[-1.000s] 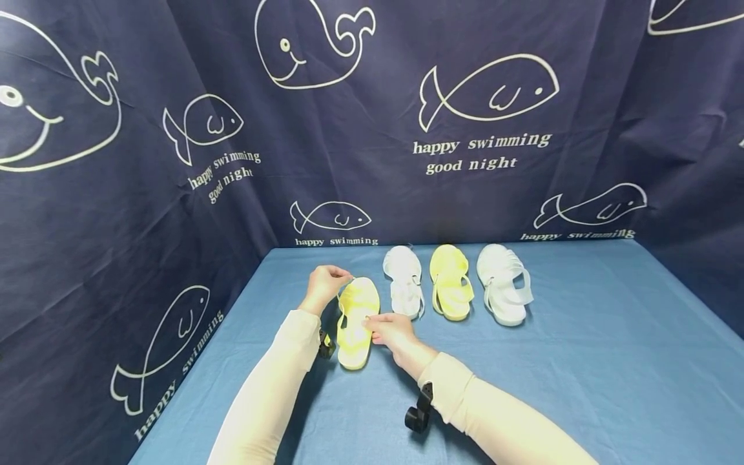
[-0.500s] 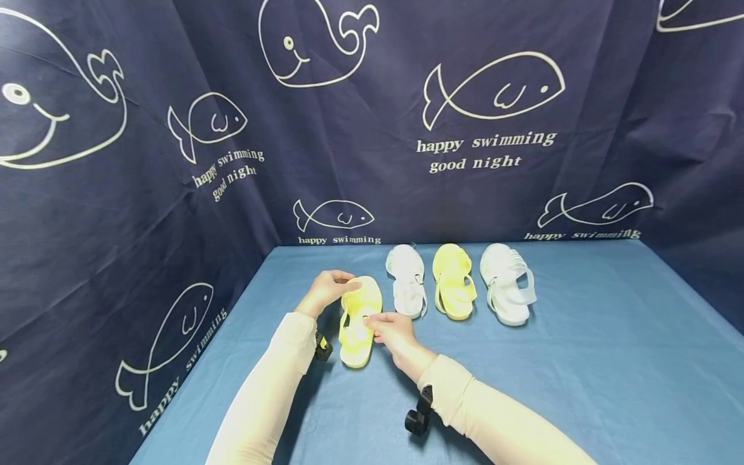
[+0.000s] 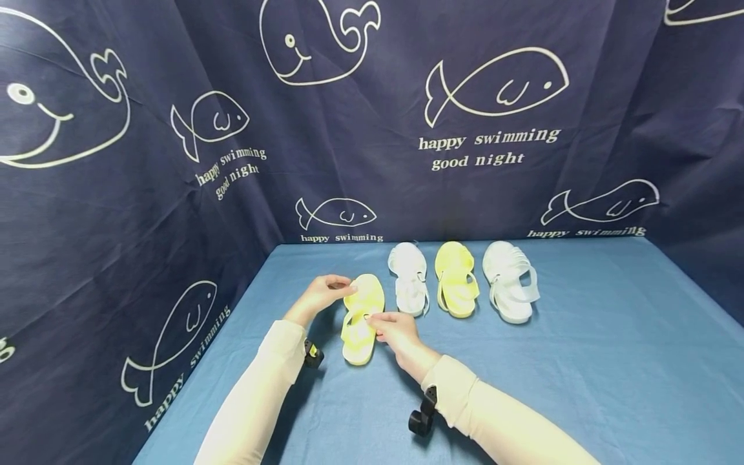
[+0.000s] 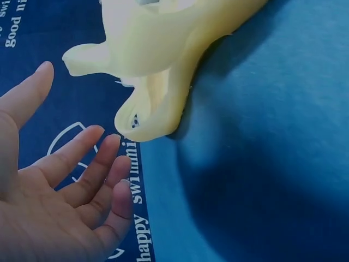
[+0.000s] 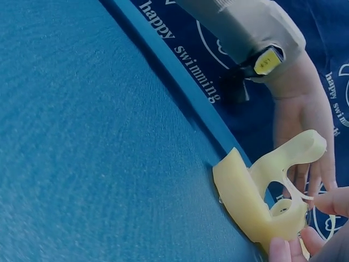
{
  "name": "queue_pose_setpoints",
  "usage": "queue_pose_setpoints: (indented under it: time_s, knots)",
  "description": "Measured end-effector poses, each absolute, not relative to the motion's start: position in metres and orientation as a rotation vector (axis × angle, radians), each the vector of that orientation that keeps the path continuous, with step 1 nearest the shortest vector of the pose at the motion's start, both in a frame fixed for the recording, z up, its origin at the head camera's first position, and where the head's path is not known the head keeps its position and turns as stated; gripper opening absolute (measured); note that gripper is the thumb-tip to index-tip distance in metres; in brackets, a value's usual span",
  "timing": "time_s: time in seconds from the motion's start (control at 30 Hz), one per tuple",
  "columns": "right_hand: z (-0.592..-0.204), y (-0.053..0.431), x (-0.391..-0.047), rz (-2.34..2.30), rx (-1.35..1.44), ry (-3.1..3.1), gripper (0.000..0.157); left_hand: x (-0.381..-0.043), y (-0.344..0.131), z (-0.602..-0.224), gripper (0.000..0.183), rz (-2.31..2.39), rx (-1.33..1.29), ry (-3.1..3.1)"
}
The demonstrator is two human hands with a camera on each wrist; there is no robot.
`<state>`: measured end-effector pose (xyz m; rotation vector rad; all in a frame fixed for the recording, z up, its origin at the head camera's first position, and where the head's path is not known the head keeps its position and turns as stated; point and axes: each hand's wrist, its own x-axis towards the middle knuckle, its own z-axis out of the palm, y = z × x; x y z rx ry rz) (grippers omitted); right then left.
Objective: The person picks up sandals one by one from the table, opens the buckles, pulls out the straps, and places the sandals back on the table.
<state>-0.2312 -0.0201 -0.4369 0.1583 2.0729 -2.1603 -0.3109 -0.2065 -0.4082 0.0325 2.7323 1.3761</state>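
Observation:
A pale yellow sandal (image 3: 366, 298) lies on the blue cloth left of centre, its strap crossing the near part. My right hand (image 3: 401, 339) pinches the sandal's strap at its right side; in the right wrist view the thumb and fingers close on a thin strap end. At the left of the far end is my left hand (image 3: 322, 294). In the left wrist view that hand (image 4: 71, 191) has spread, relaxed fingers, apart from the sandal (image 4: 158, 43) and holding nothing. Part of the right hand lies outside the right wrist view.
Farther back stand a white sandal (image 3: 411, 300), another yellow sandal (image 3: 456, 258) and a larger white sandal (image 3: 514, 316), side by side. A dark blue curtain (image 3: 378, 155) with fish drawings rises behind and left of the blue table cloth (image 3: 581, 374).
My left hand has drawn back slightly from the sandal. The strap has come over from the left side to lie across the near part. My right hand keeps its pinch.

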Motion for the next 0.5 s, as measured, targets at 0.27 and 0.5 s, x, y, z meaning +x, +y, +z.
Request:
queue_pose_setpoints:
  time_s: [0.27, 0.5]
  knots:
    - [-0.435, -0.016, -0.228, -2.147, 0.177, 2.045, 0.033, -0.287, -0.209, -0.410, 0.051, 1.414, 0.015, 2.738]
    - [-0.434, -0.016, -0.220, -2.180, 0.189, 1.988, 0.042, -0.269, -0.200, -0.413, 0.059, 1.528, -0.107, 2.645]
